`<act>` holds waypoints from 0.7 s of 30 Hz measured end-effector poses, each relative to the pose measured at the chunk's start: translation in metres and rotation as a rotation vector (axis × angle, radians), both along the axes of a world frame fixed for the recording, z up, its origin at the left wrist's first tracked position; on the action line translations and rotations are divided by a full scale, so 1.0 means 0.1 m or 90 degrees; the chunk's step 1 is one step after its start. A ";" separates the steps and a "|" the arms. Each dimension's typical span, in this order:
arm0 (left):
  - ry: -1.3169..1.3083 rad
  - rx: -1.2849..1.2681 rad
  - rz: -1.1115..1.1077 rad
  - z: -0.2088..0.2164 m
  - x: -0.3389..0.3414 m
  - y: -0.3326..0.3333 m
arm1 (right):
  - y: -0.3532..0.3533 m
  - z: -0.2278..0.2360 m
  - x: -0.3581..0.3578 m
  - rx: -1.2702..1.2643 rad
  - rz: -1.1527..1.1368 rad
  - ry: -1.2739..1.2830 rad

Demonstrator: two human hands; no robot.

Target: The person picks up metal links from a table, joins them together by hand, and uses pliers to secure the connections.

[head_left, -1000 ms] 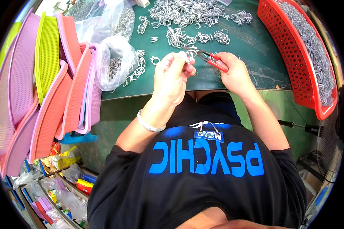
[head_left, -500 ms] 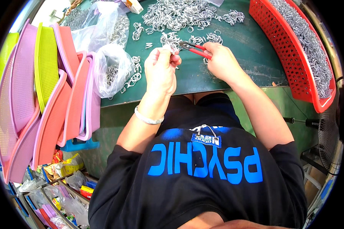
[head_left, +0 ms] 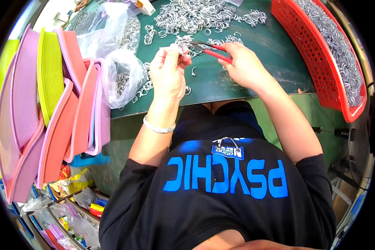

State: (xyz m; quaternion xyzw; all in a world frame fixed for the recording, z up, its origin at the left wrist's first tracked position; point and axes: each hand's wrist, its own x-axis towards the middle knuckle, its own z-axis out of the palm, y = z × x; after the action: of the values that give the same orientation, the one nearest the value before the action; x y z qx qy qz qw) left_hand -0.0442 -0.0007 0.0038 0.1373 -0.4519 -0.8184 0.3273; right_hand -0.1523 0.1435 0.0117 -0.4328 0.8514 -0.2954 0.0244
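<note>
My left hand [head_left: 169,73] is raised over the near part of the green table, its thumb and fingers pinched on small silvery metal rings [head_left: 181,50], partly hidden by the fingertips. My right hand [head_left: 246,66] grips red-handled pliers [head_left: 218,54]. Their handles stand apart, and the dark jaws point left, close beside the rings in my left fingers. Whether the jaws touch a ring I cannot tell. Behind both hands lies a big heap of silvery rings [head_left: 196,17]. A small curved metal piece [head_left: 193,71] rests on the table right of my left hand.
To the right, a red perforated basket [head_left: 310,54] holds many metal pieces. A clear plastic bag [head_left: 123,79] with rings stands left of my left hand, next to stacked purple, pink and green baskets [head_left: 50,75]. The green table [head_left: 271,62] has its near edge at my lap.
My left hand has shifted a little left, away from the pliers. The pliers' handles have spread wider. A small curved piece and a ring now show on the table beside my left hand.
</note>
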 end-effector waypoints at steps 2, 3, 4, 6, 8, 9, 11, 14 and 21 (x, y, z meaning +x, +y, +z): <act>0.019 0.020 -0.005 0.01 0.06 -0.09 | 0.12 0.09 0.03 0.011 0.010 0.023; 0.037 0.041 -0.019 0.02 0.09 -0.13 | 0.20 0.10 0.01 0.024 0.011 0.046; 0.045 0.038 -0.033 0.03 0.13 -0.16 | 0.29 0.08 -0.05 0.014 0.013 0.059; 0.047 0.044 -0.051 0.08 0.18 -0.16 | 0.51 0.00 -0.21 -0.020 -0.033 0.091; 0.047 0.055 -0.066 0.09 0.23 -0.15 | 0.72 -0.08 -0.42 0.017 -0.142 0.112; 0.054 0.044 -0.097 0.11 0.24 -0.13 | 0.85 -0.18 -0.56 0.066 -0.217 0.155; 0.064 0.032 -0.126 0.10 0.25 -0.12 | 0.99 -0.31 -0.69 0.202 -0.329 0.198; 0.069 0.010 -0.142 0.09 0.26 -0.11 | 1.05 -0.43 -0.76 0.241 -0.365 0.235; 0.007 -0.021 -0.215 0.09 0.26 0.05 | 0.44 -0.01 -0.41 -0.154 0.085 0.015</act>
State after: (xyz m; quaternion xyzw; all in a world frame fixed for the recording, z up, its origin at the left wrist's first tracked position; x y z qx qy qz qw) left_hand -0.0180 0.0039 0.0124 0.0493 -0.4801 -0.8551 0.1896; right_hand -0.1930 0.1872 0.0107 -0.4915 0.7792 -0.3884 -0.0181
